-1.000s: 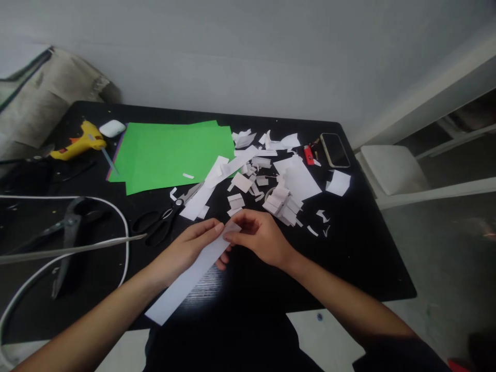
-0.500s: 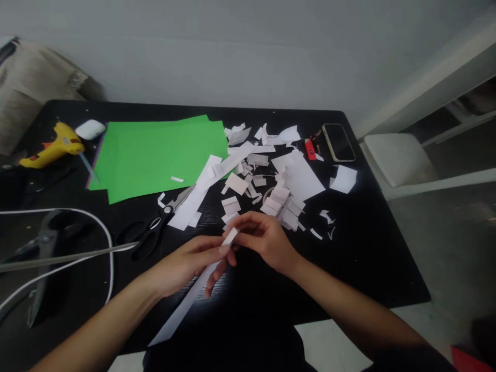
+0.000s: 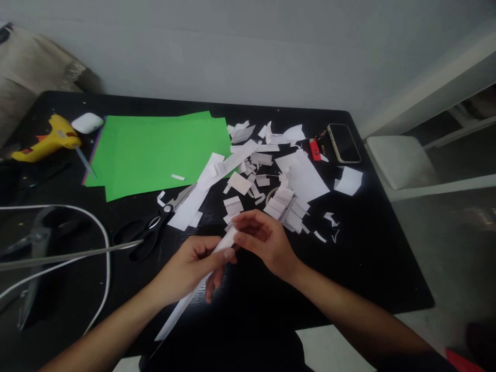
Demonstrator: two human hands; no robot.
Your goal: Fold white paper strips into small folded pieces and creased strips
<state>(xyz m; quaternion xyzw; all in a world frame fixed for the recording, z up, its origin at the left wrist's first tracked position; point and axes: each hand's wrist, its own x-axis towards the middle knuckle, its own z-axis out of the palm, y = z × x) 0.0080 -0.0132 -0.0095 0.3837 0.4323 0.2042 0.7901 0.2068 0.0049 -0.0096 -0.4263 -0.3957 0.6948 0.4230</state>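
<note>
A long white paper strip (image 3: 182, 309) slants from the table's front edge up to my two hands. My left hand (image 3: 203, 263) grips it near its upper end, thumb on top and fingers underneath. At that upper end, my right hand (image 3: 267, 240) pinches the tip between thumb and fingertips. Just beyond my hands lie small folded white paper pieces (image 3: 233, 205) and a heap of cut paper (image 3: 284, 201). Black-handled scissors (image 3: 157, 225) rest to the left, their blades partly beneath other white paper strips (image 3: 197, 194).
Green sheets (image 3: 158, 155) lie at the back left, beside a yellow glue gun (image 3: 54, 139) and a white case (image 3: 88, 123). A white cable (image 3: 104, 237) loops at left. A red lighter (image 3: 314, 149) and a phone (image 3: 344, 143) lie at the back right.
The short folded-over end of the strip at my fingertips now looks straightened, with more of the strip showing above my left thumb. My right fingers have opened slightly. The view has shifted a little.
</note>
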